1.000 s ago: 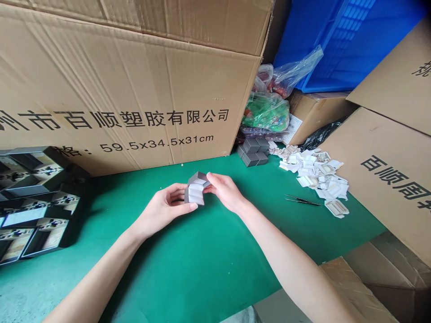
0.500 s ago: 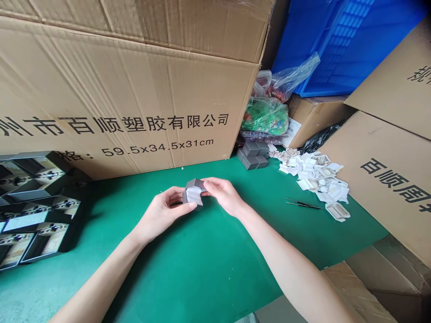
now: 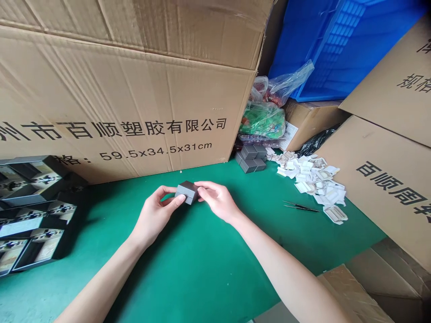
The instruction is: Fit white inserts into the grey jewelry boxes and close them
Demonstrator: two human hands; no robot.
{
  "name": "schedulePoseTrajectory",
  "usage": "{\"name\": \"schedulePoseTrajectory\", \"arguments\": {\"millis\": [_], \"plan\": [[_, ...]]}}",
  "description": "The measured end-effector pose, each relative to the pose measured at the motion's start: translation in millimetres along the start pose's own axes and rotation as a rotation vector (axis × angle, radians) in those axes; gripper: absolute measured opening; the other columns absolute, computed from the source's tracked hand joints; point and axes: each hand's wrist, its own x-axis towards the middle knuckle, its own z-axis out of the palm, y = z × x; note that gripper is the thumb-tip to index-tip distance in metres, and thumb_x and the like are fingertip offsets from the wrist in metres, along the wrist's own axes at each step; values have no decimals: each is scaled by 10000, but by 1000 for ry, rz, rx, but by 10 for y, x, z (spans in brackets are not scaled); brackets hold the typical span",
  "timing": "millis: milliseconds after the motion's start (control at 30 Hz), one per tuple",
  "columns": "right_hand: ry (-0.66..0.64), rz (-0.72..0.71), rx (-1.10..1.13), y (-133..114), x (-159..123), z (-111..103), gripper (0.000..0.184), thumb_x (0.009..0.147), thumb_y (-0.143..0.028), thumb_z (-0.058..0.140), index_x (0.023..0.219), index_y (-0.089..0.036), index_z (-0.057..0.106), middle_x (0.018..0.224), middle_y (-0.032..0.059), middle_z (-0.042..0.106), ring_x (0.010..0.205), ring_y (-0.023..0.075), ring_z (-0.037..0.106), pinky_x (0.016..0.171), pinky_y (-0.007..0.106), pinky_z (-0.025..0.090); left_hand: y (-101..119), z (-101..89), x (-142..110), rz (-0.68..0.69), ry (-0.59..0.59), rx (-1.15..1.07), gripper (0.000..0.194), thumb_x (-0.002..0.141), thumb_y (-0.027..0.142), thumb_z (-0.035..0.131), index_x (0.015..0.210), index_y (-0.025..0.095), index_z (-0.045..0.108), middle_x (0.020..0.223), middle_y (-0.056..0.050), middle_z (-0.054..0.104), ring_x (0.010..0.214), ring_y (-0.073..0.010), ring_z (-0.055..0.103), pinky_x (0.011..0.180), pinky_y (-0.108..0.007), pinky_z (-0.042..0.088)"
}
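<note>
A small dark grey box point(image 3: 187, 190) is held above the green tabletop, its lid closed. My left hand point(image 3: 157, 214) grips it from the left, thumb on the near side. From the right, my right hand point(image 3: 218, 200) pinches the box's other end with thumb and fingers. The inside of the box is hidden. Beyond my right hand stands a stack of similar grey boxes point(image 3: 249, 159) by the cardboard carton. A pair of tweezers point(image 3: 301, 206) lies on the table to the right, beside a pile of white inserts and paper scraps point(image 3: 311, 177).
A large cardboard carton point(image 3: 134, 89) walls off the back. Black trays point(image 3: 33, 215) with metallic parts are stacked at the left. Plastic bags point(image 3: 264, 119), a blue crate point(image 3: 313, 49) and more cartons point(image 3: 380, 179) crowd the right side of the green tabletop point(image 3: 188, 269).
The box stood open with a white inside showing; now it is closed. Both hands have moved slightly left with it, and the whole view has shifted a little.
</note>
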Motion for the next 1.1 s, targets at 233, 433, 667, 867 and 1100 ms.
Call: {"name": "schedulePoseTrajectory", "arguments": {"millis": [233, 433, 667, 867, 1100], "plan": [[112, -162, -250, -92, -52, 62, 400, 761, -362, 759, 1120, -218, 658, 1041, 40, 731, 896, 176, 692, 802, 311, 583, 7, 22, 8, -12, -54, -23, 405, 808, 554, 713, 994, 201, 644, 1088, -68, 737, 1024, -260, 705, 970, -401, 529], [771, -360, -397, -78, 120, -584, 420, 803, -395, 698, 1153, -206, 565, 1072, 72, 691, 854, 167, 671, 807, 327, 572, -23, 16, 7, -33, -118, -35, 417, 859, 563, 646, 1050, 193, 656, 1169, -98, 692, 1077, -279, 689, 968, -420, 556], [1099, -287, -468, 90, 163, -1193, 363, 793, -429, 686, 1013, -209, 501, 1085, 102, 664, 851, 180, 674, 829, 359, 568, -66, -6, 32, -20, -170, -6, 398, 870, 545, 632, 1050, 191, 658, 1119, -96, 709, 993, -258, 702, 929, -416, 565], [998, -314, -554, 169, 185, -1230, 250, 842, -402, 607, 975, -193, 573, 1186, 125, 635, 1008, 200, 647, 933, 390, 550, -82, -7, 38, -24, -196, -8, 381, 877, 540, 618, 1036, 197, 663, 1115, -87, 708, 961, -237, 701, 915, -390, 558], [1155, -428, -754, 172, 162, -1256, 113, 835, -296, 564, 856, -186, 580, 1123, 140, 619, 1114, 248, 577, 868, 385, 530, -64, 16, -3, -21, -212, 27, 360, 881, 511, 605, 1001, 177, 669, 1009, -85, 723, 866, -218, 711, 858, -365, 559]]}}
